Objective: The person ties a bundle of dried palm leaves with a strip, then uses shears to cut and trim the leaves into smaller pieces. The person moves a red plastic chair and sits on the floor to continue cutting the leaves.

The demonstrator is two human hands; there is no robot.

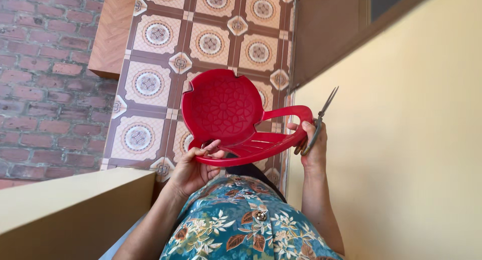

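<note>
The red chair [226, 114] looked like smooth, shiny plastic, with a flower pattern pressed into its seat. The scissors [317, 123] had thin grey metal blades that looked dull, not shiny, and the shirt [246, 225] was soft cloth printed with leaves and flowers. The floor tiles [211, 39] looked smooth and a little glossy, the brick ground [45, 74] looked rough and matt, the yellow wall [401, 139] was flat matt paint, and the step [113, 34] looked like wood with lines in it.
</note>
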